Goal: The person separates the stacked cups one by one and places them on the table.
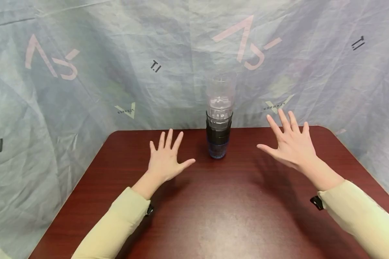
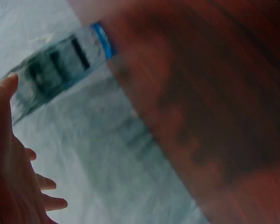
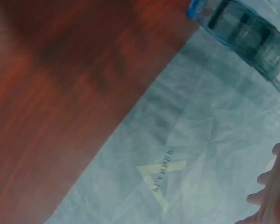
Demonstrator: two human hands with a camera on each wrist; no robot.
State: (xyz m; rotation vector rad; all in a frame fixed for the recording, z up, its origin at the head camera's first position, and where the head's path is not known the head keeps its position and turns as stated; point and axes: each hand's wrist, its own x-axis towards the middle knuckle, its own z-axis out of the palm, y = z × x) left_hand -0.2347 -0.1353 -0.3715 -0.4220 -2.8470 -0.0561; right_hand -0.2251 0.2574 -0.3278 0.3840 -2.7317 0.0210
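Observation:
A tall stack of nested cups (image 1: 218, 126) stands upright near the table's far edge, clear at the top, dark in the middle and blue at the base. To its left my left hand (image 1: 165, 160) hovers over the table with fingers spread, holding nothing. My right hand (image 1: 293, 147) is raised on the other side, fingers likewise spread and apart from the stack. In the left wrist view the stack (image 2: 60, 65) shows beyond the thumb. The right wrist view has the stack (image 3: 247, 37) at its upper right, with my right fingertips (image 3: 256, 198) at the edge.
The dark red wooden table (image 1: 227, 208) has rounded far corners. Behind it and along both sides hangs a grey printed cloth (image 1: 175, 36), close to the far edge. Each sleeve has a small black device (image 1: 317, 202) under the cuff.

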